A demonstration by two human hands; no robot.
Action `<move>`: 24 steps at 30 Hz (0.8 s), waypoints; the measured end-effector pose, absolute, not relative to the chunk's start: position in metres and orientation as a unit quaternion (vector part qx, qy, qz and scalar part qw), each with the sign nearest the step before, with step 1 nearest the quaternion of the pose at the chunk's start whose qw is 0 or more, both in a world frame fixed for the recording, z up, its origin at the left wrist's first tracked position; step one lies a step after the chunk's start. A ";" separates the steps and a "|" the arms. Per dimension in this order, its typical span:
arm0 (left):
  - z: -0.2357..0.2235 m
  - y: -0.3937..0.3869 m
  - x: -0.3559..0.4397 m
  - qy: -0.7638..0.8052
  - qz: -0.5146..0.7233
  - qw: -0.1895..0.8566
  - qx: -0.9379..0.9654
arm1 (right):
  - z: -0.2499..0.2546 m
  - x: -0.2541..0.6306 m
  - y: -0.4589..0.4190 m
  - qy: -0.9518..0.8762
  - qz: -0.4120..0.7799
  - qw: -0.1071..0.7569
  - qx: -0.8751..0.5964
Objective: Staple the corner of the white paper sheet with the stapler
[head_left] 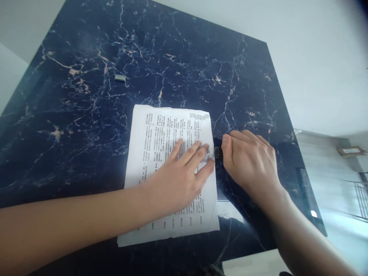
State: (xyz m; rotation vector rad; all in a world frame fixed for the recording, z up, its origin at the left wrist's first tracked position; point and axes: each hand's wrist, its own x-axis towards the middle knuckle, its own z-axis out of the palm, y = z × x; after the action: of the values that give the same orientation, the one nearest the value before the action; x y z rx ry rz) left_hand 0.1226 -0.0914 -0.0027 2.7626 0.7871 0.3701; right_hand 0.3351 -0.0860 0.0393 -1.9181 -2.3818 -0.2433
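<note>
A printed sheet of paper (138, 153), perhaps more than one layer, lies on the dark marbled table, with rows of text and a barcode near its upper right corner. My left hand (184, 176) rests flat on it with the fingers spread, pressing on the paper's right half. Just past the paper's right edge, my right hand (250, 161) is closed in a fist around a small black stapler (218, 153). Only the stapler's end shows, touching the paper's edge; my fingers cover the rest.
A small grey block, like a strip of staples (120, 78), lies farther back on the glossy table (186, 57). The table's right edge runs past my right forearm. Beyond it are a pale floor and a railing (360, 195).
</note>
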 end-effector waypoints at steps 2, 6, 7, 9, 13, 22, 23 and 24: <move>-0.003 -0.091 0.123 0.269 0.129 0.122 0.947 | 0.039 0.333 -0.086 -0.775 -0.090 0.029 -0.625; -0.003 -0.091 0.122 0.270 0.131 0.123 0.946 | 0.036 0.330 -0.085 -0.776 -0.121 0.010 -0.619; -0.003 -0.091 0.122 0.270 0.130 0.123 0.946 | 0.035 0.330 -0.085 -0.776 -0.123 0.012 -0.618; -0.003 -0.091 0.122 0.269 0.129 0.124 0.946 | 0.034 0.332 -0.085 -0.775 -0.115 0.021 -0.621; -0.003 -0.092 0.121 0.271 0.135 0.130 0.944 | 0.038 0.340 -0.083 -0.759 -0.047 0.055 -0.647; -0.004 -0.091 0.120 0.274 0.140 0.136 0.942 | 0.046 0.368 -0.082 -0.722 0.025 0.127 -0.679; -0.004 -0.091 0.120 0.274 0.138 0.135 0.942 | 0.046 0.372 -0.081 -0.719 0.022 0.131 -0.682; -0.004 -0.090 0.120 0.274 0.134 0.135 0.943 | 0.044 0.375 -0.080 -0.716 0.022 0.134 -0.685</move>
State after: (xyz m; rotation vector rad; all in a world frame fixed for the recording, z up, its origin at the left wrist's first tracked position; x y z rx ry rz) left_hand 0.1197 -0.0903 -0.0036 2.7312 0.7940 0.3879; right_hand 0.3748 -0.0801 0.0444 -1.9858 -2.0757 0.0636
